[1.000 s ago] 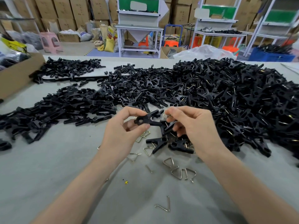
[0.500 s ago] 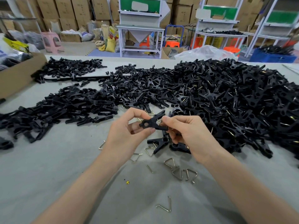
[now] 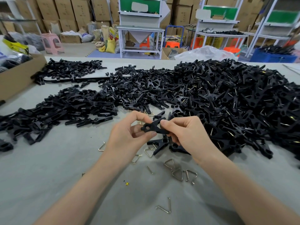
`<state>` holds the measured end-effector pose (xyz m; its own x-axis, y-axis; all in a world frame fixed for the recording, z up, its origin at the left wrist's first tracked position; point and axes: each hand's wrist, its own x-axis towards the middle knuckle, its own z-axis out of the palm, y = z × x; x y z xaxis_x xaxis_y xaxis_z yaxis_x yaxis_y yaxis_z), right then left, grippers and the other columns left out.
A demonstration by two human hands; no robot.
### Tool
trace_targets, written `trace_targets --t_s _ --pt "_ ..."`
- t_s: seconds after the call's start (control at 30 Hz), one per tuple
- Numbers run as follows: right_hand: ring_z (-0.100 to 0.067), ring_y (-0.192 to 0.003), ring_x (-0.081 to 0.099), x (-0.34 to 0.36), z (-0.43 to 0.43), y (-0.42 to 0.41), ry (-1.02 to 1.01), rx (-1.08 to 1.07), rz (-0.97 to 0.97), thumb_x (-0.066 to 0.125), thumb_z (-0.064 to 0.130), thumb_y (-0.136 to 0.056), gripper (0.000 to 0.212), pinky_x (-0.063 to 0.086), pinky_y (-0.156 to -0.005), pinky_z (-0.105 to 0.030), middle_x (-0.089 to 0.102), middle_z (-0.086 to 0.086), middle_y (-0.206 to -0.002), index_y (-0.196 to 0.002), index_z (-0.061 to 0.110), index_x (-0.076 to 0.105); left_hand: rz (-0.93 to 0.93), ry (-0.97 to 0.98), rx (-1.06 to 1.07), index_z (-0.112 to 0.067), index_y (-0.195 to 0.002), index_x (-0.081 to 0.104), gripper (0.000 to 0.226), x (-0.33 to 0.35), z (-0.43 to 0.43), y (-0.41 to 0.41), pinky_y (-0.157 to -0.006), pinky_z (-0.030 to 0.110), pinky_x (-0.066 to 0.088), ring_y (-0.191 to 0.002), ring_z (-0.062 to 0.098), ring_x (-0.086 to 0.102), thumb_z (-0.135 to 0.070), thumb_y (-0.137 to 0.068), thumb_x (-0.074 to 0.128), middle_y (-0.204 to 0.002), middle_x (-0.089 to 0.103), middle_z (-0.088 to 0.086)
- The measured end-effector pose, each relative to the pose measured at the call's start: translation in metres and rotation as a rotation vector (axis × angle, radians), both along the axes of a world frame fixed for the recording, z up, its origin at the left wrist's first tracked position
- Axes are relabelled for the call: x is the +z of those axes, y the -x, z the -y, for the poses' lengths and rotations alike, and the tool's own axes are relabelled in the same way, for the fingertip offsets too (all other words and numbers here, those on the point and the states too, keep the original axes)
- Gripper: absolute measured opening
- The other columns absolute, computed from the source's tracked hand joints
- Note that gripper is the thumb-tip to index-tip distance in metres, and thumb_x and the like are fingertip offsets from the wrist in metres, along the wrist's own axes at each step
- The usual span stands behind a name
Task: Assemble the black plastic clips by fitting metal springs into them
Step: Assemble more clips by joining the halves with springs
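A black plastic clip hangs in the air between both hands, above the grey table. My left hand pinches its ringed left end between thumb and fingers. My right hand pinches the clip's right end with thumb and forefinger. Whether a spring sits in the clip cannot be made out. Several loose metal springs lie on the table just below the hands. One bent spring lies nearer to me.
A large heap of assembled black clips fills the right and middle of the table. Loose clip halves are spread on the left, with more at the back. A cardboard box stands at the left edge.
Both hands have closed in on each other around the clip. The right hand's fingers have slid left onto the clip's end.
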<state>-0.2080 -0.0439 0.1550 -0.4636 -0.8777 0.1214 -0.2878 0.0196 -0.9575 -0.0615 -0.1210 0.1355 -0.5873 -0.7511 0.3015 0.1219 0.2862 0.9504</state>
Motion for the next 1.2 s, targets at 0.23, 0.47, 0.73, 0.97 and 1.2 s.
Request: trace_targets --t_s 0.23,0.47,0.73,0.97,1.2 --pt "-0.014 -0.049 0.047 0.002 0.001 0.001 0.008 0.125 0.112 0.064 0.033 -0.087 0.036 0.038 -0.048 -0.023 0.057 -0.004 -0.056 -0.070 0.002 0.070 0.061 0.032 0.040 -0.034 -0.086 0.066 0.031 0.001 0.005 -0.003 -0.064 0.014 0.045 -0.063 0.006 0.056 -0.008 -0.074 0.079 -0.080 0.070 -0.009" --pt "-0.012 -0.050 0.052 -0.003 0.005 -0.003 -0.058 0.245 0.451 0.072 0.051 -0.056 0.035 0.043 -0.046 -0.021 0.058 -0.002 -0.060 -0.066 0.018 0.074 0.142 0.225 0.081 -0.032 -0.101 0.071 0.032 0.006 0.003 -0.002 -0.081 0.035 0.053 -0.088 0.019 0.062 -0.012 -0.076 0.076 -0.096 0.069 -0.009" --pt "-0.020 -0.064 0.062 -0.007 0.003 -0.011 -0.062 0.389 0.676 0.072 0.035 -0.070 0.062 0.054 -0.055 -0.026 0.062 -0.015 -0.091 -0.115 -0.004 0.054 0.150 0.568 0.189 -0.017 -0.098 0.072 0.032 0.002 0.003 -0.001 -0.079 0.006 0.038 -0.090 -0.004 0.053 0.003 -0.072 0.076 -0.095 0.061 -0.002" --pt "-0.018 -0.079 0.068 -0.006 0.002 -0.006 0.005 0.568 0.753 0.090 0.041 -0.051 0.068 0.056 -0.073 -0.026 0.069 -0.013 -0.091 -0.101 0.003 0.064 0.103 0.596 0.216 -0.019 -0.097 0.070 0.036 0.001 0.003 -0.003 -0.082 0.007 0.037 -0.094 -0.001 0.053 0.006 -0.071 0.075 -0.101 0.057 -0.001" --pt "-0.020 -0.084 0.065 -0.005 0.004 -0.003 0.014 0.573 0.766 0.090 0.039 -0.053 0.071 0.057 -0.080 -0.031 0.066 -0.012 -0.091 -0.107 0.001 0.065 0.044 0.607 0.208 -0.026 -0.097 0.066 0.030 0.001 0.003 -0.003 -0.076 0.017 0.044 -0.091 0.000 0.055 -0.008 -0.074 0.075 -0.100 0.059 -0.005"
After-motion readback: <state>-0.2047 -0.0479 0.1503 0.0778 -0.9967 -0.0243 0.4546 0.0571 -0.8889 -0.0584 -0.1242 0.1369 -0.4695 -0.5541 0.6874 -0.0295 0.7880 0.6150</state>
